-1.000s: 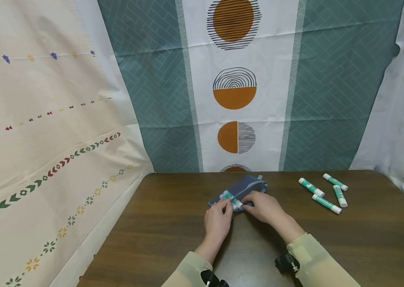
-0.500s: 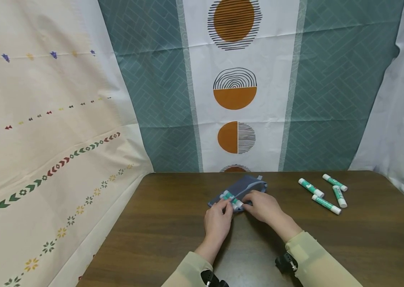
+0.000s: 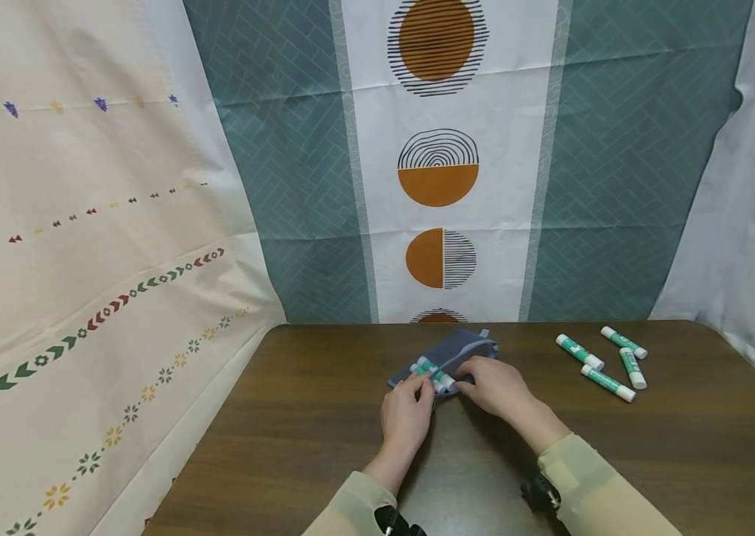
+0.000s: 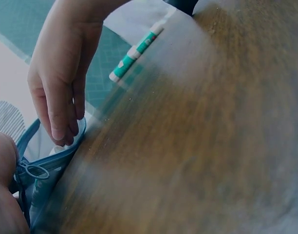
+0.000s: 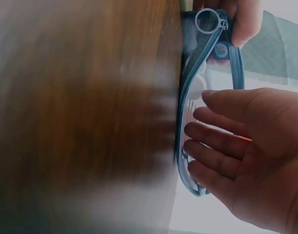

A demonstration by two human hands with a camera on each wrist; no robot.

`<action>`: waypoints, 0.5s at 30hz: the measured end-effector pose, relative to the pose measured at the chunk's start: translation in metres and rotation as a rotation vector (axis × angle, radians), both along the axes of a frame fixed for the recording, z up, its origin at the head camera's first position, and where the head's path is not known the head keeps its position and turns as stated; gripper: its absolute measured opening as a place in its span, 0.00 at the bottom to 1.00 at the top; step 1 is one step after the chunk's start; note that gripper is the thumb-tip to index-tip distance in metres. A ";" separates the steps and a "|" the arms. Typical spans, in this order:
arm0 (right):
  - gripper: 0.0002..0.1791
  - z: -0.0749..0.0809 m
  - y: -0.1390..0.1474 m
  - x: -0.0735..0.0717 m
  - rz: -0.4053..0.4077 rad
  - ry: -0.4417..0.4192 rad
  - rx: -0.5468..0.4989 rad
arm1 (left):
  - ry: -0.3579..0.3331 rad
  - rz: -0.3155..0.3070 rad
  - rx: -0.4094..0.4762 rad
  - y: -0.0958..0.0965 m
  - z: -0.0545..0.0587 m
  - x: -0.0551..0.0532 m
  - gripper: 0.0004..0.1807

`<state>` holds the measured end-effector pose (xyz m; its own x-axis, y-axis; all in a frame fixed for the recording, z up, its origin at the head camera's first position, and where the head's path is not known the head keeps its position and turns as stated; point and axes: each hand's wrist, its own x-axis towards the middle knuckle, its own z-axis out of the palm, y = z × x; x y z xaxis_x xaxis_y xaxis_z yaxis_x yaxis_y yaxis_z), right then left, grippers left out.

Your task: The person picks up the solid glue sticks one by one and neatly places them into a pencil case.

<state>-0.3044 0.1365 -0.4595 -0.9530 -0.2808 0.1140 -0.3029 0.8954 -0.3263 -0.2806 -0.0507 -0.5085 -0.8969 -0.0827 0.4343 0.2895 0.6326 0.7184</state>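
Note:
A blue zip pouch (image 3: 447,344) lies on the table with its mouth spread apart. Green-and-white glue sticks (image 3: 427,365) show through its see-through side. My left hand (image 3: 406,414) pinches the pouch's near left corner, beside the zip's pull ring (image 4: 38,171). In the right wrist view, my right hand (image 5: 256,141) has its fingers extended, a little bent, with the tips in the pouch's mouth between the two zip edges (image 5: 184,92). The thumb stands apart from them, and no object shows between thumb and fingers. White ends of the sticks show inside the pouch there.
Several loose glue sticks (image 3: 608,383) lie in a group on the wooden table (image 3: 297,417), right of the pouch. A patterned cloth (image 3: 310,186) hangs behind the table's back edge. Another printed cloth (image 3: 103,298) hangs at the left.

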 end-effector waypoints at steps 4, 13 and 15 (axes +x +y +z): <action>0.16 0.003 0.009 0.006 -0.002 0.005 -0.008 | 0.001 -0.003 0.005 0.001 0.000 0.001 0.13; 0.25 0.007 0.048 0.022 -0.026 0.052 -0.062 | 0.009 -0.003 -0.002 0.000 -0.001 -0.003 0.12; 0.28 0.008 0.057 0.026 -0.037 0.063 -0.063 | 0.009 -0.005 -0.002 -0.001 0.000 -0.002 0.12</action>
<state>-0.2786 0.1936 -0.4518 -0.9528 -0.2360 0.1908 -0.2919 0.8847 -0.3636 -0.2825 -0.0515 -0.5090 -0.8933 -0.0775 0.4427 0.2991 0.6327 0.7143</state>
